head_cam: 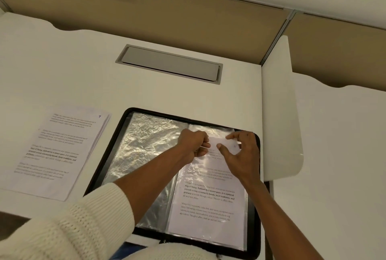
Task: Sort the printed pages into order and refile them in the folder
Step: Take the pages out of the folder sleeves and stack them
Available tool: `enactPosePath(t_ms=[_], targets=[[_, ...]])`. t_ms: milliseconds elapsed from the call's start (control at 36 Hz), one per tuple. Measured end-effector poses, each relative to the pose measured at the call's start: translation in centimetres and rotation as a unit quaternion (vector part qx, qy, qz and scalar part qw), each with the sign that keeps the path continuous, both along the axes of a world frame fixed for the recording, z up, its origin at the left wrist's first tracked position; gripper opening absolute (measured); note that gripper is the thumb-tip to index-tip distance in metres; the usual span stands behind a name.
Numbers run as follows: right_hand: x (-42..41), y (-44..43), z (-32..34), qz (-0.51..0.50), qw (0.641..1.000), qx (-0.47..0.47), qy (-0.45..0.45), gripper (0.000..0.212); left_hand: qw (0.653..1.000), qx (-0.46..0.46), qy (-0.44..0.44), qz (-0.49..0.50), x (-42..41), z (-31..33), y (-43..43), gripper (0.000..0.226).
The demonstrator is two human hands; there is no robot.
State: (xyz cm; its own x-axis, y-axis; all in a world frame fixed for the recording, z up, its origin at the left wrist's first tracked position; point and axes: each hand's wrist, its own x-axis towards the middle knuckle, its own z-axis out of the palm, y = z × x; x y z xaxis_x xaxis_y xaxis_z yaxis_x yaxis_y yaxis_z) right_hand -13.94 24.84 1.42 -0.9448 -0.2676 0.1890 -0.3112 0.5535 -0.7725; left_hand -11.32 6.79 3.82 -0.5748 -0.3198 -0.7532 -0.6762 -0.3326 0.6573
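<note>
Now a page [208, 203] is going into the right plastic pocket [211, 130] of the open folder [256, 186]. The left hand [194, 145] pinches the pocket's top edge. The right hand [240, 155] pinches the page's top. Next, I think, slide it fully in, then take one from the stack [56, 151] beside the folder.

Both forearms reach forward and converge, the hands close together but not touching. The left hand [194, 145] is knuckles-up, its fingers [205, 144] curled tight and pinching a thin white edge of the page [211, 203]. The right hand [242, 155] sits just beside it, palm down, fingers spread and bent. Its thumb and forefinger tips rest on the page, but whether they pinch it is unclear. The left forearm emerges from a pushed-up knit sleeve [83, 218]; the right forearm is bare.
</note>
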Motion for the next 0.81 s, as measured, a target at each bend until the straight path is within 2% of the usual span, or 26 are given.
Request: enactPosePath(t_ms=[111,167,222,361,500,556,611,667,722,806], targets=[[-2.2,-1.8,1.3,0.022,0.998,0.020,-0.062,0.032,1.000,0.001,0.018,0.015,0.3,-0.4,0.4,0.019],[-3.8,-3.0,1.7,0.031,0.993,0.077,-0.090,0.028,1.000,0.003,0.024,0.018,0.4,-0.5,0.6,0.019],[-5.4,-4.2,2.0,0.052,0.977,0.174,-0.110,0.033,0.999,0.008,0.030,0.024,0.6,-0.5,0.8,0.018],[-8.9,-6.8,3.4,0.070,0.895,0.397,-0.190,0.038,0.998,0.021,0.040,0.036,0.9,-0.5,0.7,0.021],[-10.5,-8.4,4.6,0.113,0.816,0.523,-0.220,0.042,0.997,0.027,0.057,0.040,1.3,-0.7,0.1,0.028],[-11.0,-8.8,5.0,0.138,0.780,0.558,-0.246,0.047,0.997,0.004,0.071,0.029,1.7,-1.1,-0.1,0.037],[-11.4,-9.0,5.0,0.159,0.749,0.580,-0.279,0.051,0.993,-0.082,0.088,-0.008,2.3,-1.9,-0.4,0.042],[-11.8,-9.0,4.7,0.173,0.730,0.588,-0.303,0.053,0.956,-0.264,0.095,-0.087,3.1,-2.9,-0.8,0.043],[-12.0,-8.9,4.6,0.184,0.726,0.584,-0.313,0.054,0.888,-0.419,0.101,-0.160,4.2,-3.7,-1.1,0.039],[-12.1,-8.6,4.6,0.200,0.722,0.578,-0.323,0.058,0.802,-0.524,0.164,-0.235,5.9,-5.1,-1.6,0.036]])
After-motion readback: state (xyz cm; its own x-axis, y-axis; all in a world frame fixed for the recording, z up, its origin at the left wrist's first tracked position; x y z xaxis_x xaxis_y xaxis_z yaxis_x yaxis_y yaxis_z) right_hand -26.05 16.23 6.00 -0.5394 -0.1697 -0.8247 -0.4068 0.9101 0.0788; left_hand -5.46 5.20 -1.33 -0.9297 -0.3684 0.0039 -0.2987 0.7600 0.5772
